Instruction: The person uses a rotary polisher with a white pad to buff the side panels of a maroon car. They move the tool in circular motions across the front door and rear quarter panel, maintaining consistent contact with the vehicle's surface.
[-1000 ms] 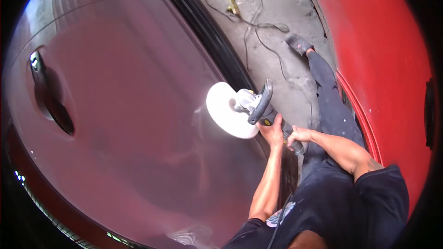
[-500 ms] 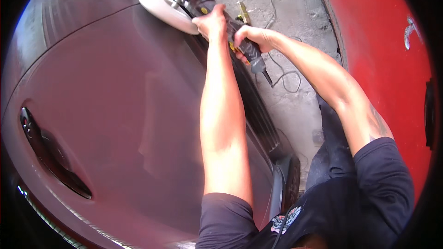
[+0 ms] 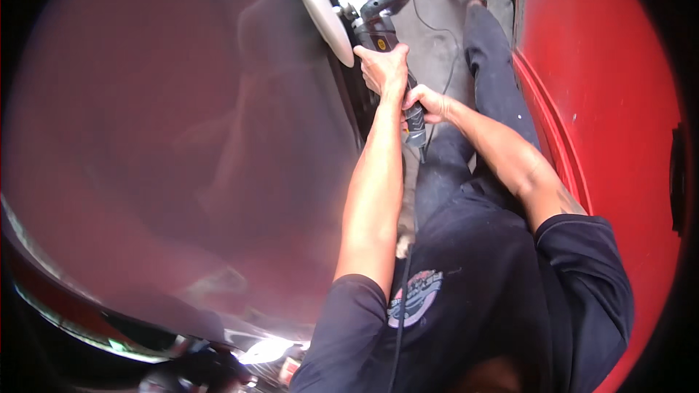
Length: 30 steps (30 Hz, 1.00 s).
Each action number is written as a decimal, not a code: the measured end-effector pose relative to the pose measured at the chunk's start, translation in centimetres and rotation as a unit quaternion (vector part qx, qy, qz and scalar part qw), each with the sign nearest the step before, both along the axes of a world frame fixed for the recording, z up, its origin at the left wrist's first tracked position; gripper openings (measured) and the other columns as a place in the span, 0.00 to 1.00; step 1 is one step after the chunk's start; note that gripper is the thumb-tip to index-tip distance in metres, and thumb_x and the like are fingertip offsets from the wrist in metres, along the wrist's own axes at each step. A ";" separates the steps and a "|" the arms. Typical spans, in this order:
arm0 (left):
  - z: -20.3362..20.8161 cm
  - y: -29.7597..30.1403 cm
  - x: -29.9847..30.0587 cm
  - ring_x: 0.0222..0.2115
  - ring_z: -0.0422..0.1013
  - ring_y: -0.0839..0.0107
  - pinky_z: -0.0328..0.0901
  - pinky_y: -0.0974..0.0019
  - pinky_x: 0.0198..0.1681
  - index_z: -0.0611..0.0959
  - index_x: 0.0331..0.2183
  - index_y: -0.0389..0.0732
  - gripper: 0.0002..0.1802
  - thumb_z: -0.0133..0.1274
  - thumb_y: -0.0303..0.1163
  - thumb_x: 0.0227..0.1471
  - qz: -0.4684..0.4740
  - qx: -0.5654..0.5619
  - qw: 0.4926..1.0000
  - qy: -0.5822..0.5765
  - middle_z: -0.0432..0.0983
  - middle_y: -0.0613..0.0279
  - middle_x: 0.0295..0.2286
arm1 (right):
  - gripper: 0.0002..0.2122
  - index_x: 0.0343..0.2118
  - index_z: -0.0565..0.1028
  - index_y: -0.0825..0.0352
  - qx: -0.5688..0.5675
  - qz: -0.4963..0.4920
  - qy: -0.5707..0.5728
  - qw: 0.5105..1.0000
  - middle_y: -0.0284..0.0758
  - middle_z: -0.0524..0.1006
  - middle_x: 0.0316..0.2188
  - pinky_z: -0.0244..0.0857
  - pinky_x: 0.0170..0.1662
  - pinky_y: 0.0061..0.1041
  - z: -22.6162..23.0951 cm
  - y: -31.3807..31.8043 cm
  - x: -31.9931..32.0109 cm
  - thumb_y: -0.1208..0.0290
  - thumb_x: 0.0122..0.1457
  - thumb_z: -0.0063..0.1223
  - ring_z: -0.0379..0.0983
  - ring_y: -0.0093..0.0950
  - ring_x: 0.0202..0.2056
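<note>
Both hands (image 3: 384, 67) lower on polisher (image 3: 371, 18)

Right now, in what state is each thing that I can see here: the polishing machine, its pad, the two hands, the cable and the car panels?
Grey handheld polishing machine: gripped by both hands.
Round white polishing pad: tilted on edge against the maroon car panel.
Left hand: closed around the machine's body.
Right hand: closed around the rear grip.
Black power cable: lying loose on the concrete floor.
Red car panel: untouched.
</note>
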State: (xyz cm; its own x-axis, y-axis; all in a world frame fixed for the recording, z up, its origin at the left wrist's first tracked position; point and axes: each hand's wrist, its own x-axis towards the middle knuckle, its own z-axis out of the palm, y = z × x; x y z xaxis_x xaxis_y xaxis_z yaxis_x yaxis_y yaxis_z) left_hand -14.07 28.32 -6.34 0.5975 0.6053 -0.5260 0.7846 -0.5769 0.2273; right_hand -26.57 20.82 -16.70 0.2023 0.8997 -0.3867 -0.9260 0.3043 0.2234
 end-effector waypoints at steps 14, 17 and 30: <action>9.9 6.6 -34.9 0.47 0.76 0.40 0.68 0.47 0.53 0.69 0.56 0.28 0.49 0.69 0.44 0.38 0.070 -0.034 0.997 0.022 0.79 0.33 0.44 | 0.12 0.40 0.82 0.70 0.039 0.157 -0.098 0.982 0.38 0.84 0.38 0.71 0.54 0.36 8.6 4.6 -36.0 0.72 0.55 0.55 0.80 0.33 0.44; 12.2 5.5 -32.8 0.47 0.77 0.49 0.68 0.53 0.54 0.70 0.57 0.30 0.46 0.70 0.40 0.40 0.061 -0.100 0.989 -0.094 0.79 0.40 0.43 | 0.10 0.36 0.85 0.67 -0.002 0.136 -0.319 0.938 0.35 0.85 0.36 0.70 0.54 0.31 10.6 2.5 -29.7 0.73 0.51 0.60 0.81 0.29 0.42; 16.0 -0.8 17.2 0.34 0.77 0.64 0.72 0.58 0.41 0.79 0.44 0.34 0.27 0.68 0.34 0.41 -0.135 -0.303 0.823 -0.461 0.82 0.58 0.35 | 0.11 0.30 0.85 0.63 -0.243 0.018 -0.694 0.678 0.34 0.85 0.34 0.74 0.47 0.31 16.5 -5.4 22.6 0.77 0.50 0.49 0.82 0.31 0.39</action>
State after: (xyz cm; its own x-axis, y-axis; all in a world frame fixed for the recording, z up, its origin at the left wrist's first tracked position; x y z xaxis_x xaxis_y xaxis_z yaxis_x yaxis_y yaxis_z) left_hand 3.09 27.48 9.67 0.9814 0.1781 0.0712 -0.0219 -0.2644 0.9642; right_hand -3.99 15.45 -0.20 0.6554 0.7489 -0.0983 -0.1503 0.0017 -0.9886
